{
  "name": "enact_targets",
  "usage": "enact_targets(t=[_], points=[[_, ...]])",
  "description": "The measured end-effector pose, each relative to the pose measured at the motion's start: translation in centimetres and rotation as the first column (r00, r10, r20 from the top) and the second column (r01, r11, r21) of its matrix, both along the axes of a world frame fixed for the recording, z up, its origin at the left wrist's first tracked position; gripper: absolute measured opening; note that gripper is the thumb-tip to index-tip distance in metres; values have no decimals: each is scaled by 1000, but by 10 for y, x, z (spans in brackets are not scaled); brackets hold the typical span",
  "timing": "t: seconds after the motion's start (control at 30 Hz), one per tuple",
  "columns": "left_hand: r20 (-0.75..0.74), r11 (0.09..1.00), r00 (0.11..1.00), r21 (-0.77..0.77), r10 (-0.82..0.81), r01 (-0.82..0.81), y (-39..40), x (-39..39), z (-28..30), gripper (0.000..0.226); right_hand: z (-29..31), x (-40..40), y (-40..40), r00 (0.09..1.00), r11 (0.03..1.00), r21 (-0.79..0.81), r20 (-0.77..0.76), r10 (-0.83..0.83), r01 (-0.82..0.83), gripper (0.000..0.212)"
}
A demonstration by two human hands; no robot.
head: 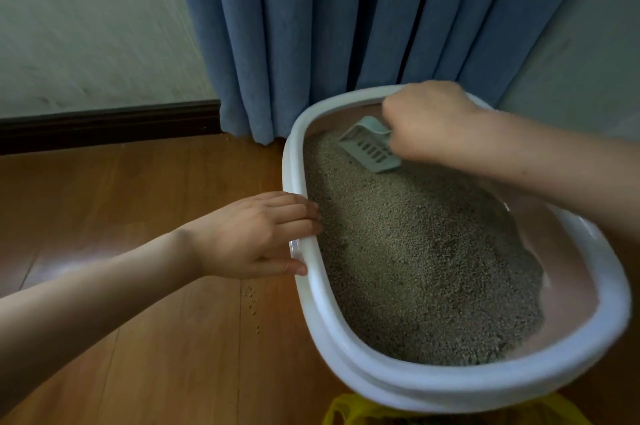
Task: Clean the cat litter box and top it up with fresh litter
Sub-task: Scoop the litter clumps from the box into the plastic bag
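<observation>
Grey-green slotted scoop point(369, 144) gripped in my right hand point(429, 120), digging the litter point(415, 251) | left hand point(256, 234) clasps litter box point(485, 386) rim, steadying it.

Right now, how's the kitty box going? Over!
Right hand gripping scoop, tip in litter. Left hand holding litter box rim. Nothing blocking.

No text, label, brand, number or sign can be read anywhere in view
</observation>
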State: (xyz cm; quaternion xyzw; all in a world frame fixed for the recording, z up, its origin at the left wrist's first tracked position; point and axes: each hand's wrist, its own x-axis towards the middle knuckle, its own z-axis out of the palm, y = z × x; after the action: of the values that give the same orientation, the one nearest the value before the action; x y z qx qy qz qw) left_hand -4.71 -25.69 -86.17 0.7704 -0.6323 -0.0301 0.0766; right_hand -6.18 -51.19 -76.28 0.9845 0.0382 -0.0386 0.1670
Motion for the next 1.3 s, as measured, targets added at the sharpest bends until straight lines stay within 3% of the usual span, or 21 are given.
enact_targets(t=[0.17, 0.4, 0.57, 0.63, 0.73, 0.83, 0.93, 1.0, 1.1, 1.2, 1.3], points=[[9, 999, 999, -30, -32, 32, -3, 3, -5, 53, -1, 8, -39, 998, 996, -82, 56, -26, 31, 8], [13, 998, 1000, -55, -25, 25, -4, 4, -6, 53, -57, 57, -15, 982, 979, -90, -64, 176, -182, 20], [8, 999, 1000, -37, -18, 18, -3, 3, -5, 52, -54, 66, -12, 948, 951, -108, -168, 270, -290, 18], [6, 999, 1000, -38, -7, 7, -2, 1, -4, 51, -46, 63, -19, 942, 958, -61, -210, 262, -280, 27], [-17, 999, 1000, -47, 11, -12, -1, 1, -3, 50, -30, 41, -27, 937, 962, -17, -234, 261, -272, 21], [-2, 1000, 1000, -29, 7, -7, 0, 1, -2, 51, -22, -11, -32, 915, 928, -75, -211, 343, -365, 16], [-15, 1000, 1000, -21, 19, -19, 0, 0, -2, 52, -18, -71, -40, 885, 930, -61, -336, 322, -362, 30], [-26, 999, 999, -25, 24, -25, 0, 0, -1, 51, -14, -91, -43, 887, 919, -89, -310, 341, -384, 26], [-27, 999, 999, -14, 29, -29, -3, -1, 2, 49, -10, -85, -44, 958, 959, -75, -110, 265, -274, 19], [-30, 999, 999, -6, 44, -45, -7, -5, 3, 46, -27, -58, -30, 994, 991, -95, -56, 90, -95, 22], [-25, 998, 998, 0, 60, -60, -8, -7, 4, 48, -43, -33, -20, 996, 992, -118, -79, 41, -51, 23]])
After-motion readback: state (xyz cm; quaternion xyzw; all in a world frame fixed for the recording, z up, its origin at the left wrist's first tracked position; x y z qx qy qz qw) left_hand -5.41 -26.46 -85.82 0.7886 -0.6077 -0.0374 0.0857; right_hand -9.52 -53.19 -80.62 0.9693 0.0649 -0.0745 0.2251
